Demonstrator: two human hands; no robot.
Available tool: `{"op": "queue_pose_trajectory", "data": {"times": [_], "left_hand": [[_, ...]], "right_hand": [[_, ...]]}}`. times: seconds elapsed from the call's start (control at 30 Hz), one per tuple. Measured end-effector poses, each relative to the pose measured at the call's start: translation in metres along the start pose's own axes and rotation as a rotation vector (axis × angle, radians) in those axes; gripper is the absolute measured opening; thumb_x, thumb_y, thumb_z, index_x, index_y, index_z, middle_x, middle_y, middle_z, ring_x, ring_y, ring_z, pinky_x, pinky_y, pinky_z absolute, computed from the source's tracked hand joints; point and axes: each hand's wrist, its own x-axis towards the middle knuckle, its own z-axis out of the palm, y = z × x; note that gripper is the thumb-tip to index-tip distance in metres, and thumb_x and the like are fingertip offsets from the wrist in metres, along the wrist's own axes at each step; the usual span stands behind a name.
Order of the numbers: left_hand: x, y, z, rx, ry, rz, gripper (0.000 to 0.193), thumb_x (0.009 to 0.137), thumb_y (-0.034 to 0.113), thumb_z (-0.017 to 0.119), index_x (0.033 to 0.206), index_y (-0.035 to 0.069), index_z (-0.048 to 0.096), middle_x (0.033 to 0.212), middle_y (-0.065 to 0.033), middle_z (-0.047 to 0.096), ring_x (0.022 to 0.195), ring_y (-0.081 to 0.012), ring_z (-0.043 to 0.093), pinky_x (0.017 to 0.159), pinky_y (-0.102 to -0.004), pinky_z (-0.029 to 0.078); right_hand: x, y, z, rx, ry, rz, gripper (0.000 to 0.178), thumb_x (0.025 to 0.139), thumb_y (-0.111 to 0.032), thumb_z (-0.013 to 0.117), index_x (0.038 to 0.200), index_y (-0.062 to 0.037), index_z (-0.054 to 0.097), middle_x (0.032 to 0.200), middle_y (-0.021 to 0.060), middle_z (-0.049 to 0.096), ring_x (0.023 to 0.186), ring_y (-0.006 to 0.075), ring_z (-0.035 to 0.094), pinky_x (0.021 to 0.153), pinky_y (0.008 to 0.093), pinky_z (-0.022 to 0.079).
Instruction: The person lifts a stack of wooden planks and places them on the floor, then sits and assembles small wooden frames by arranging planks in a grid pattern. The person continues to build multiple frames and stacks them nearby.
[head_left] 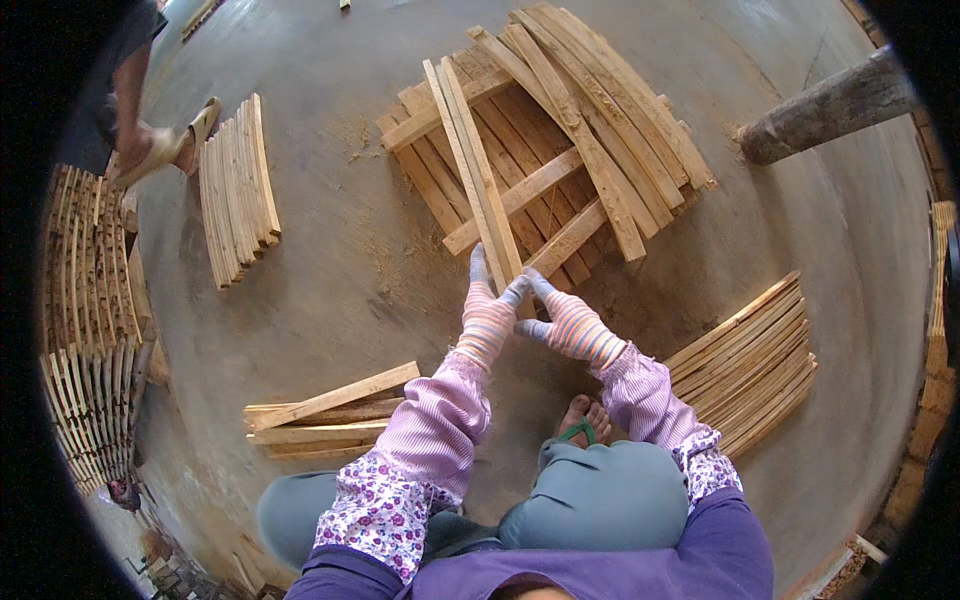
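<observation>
- Apparently the step in hand was lining up or shifting a pair of narrow wooden slats (478, 165), whose near ends lay between the person's hands.
- The left hand (483, 318), in a striped knit glove, was closed about the near ends from the left, its thumb reaching across the top.
- The right hand (580, 325), gloved alike, gripped the same ends from the right, fingertips and thumb slightly parted around the wood.
- Both slats ran side by side away from the body, passing over crosswise battens (530, 190) on a stack of boards (625, 115); whether they touched each batten could not be told.
- Judging by that hold, the next move called for keeping the two ends even and the grip balanced, so neither slat slid or twisted.
- Further slat piles lay on the floor (350, 290): one near the left forearm (330, 410), another beside the right (745, 365).
</observation>
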Motion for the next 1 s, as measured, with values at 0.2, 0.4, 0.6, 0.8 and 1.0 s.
{"op": "queue_pose_trajectory", "data": {"times": [0.2,0.4,0.6,0.8,1.0], "left_hand": [[0.022,-0.006,-0.037,-0.816,-0.216,-0.193,0.063,0.094,0.01,0.05,0.155,0.011,0.035,0.125,-0.0131,0.06,0.108,-0.027,0.062,0.099,-0.0436,0.052],[0.012,0.002,-0.017,-0.647,-0.092,-0.095,0.062,0.095,0.024,0.062,0.149,0.011,0.035,0.111,-0.0136,0.063,0.098,-0.029,0.066,0.09,-0.0456,0.057],[0.011,0.004,0.002,-0.04,0.0,0.105,0.094,0.083,0.018,0.079,0.157,0.005,0.021,0.133,-0.0176,0.055,0.118,-0.0273,0.057,0.099,-0.0383,0.05],[0.009,0.003,0.024,0.198,0.254,0.163,0.104,0.083,0.02,0.076,0.159,0.0,0.009,0.148,-0.0272,0.045,0.134,-0.0357,0.049,0.113,-0.0367,0.038],[0.017,0.009,0.03,0.319,0.155,-0.04,0.115,0.084,0.026,0.081,0.161,0.005,-0.002,0.149,-0.0276,0.045,0.133,-0.0342,0.05,0.111,-0.0371,0.041]], "right_hand": [[0.001,0.02,-0.015,1.276,-0.253,-0.063,0.079,0.085,-0.012,0.07,0.154,-0.0006,0.034,0.134,0.0145,0.062,0.113,0.0239,0.066,0.098,0.0348,0.053],[0.003,0.022,0.005,0.791,-0.045,-0.19,0.071,0.092,-0.026,0.069,0.151,-0.001,0.038,0.123,0.016,0.067,0.11,0.0283,0.066,0.095,0.0396,0.054],[-0.004,0.003,-0.051,-0.165,0.46,-0.105,0.054,0.089,-0.049,0.067,0.127,-0.0111,0.064,0.118,0.0174,0.068,0.11,0.0363,0.065,0.096,0.0443,0.051],[0.009,0.049,-0.096,-0.534,0.557,0.367,0.083,0.08,-0.031,0.081,0.151,-0.0167,0.041,0.128,0.0178,0.055,0.121,0.0363,0.055,0.101,0.046,0.048],[0.007,0.093,-0.085,0.824,0.446,0.098,0.04,0.092,-0.004,0.059,0.13,0.0053,0.063,0.118,0.0112,0.071,0.106,0.0171,0.066,0.095,0.0295,0.051]]}}
